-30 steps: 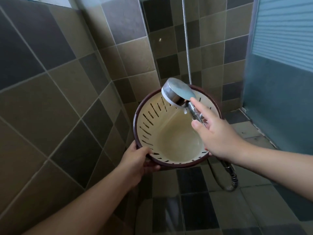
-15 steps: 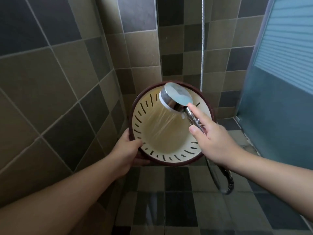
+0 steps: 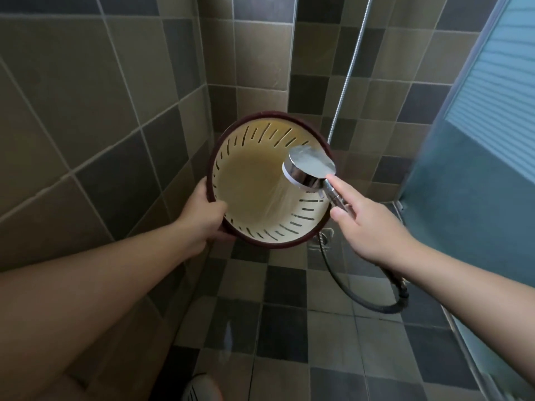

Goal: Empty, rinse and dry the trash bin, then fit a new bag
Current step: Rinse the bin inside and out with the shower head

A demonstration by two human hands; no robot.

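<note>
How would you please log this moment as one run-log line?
stage: rinse | left hand grips trash bin rim, bin tilted | right hand holds shower head, spraying inside | new bag: unseen

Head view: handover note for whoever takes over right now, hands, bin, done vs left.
Left hand grips the trash bin by its rim, tilted with the opening toward the camera, above the shower floor.
Right hand holds the shower head by its handle; water sprays into the bin.
Done: bin looks empty, rinse underway.
Left: finish rinsing, drain, dry, fit a new bag. No bag or cloth in view.
</note>
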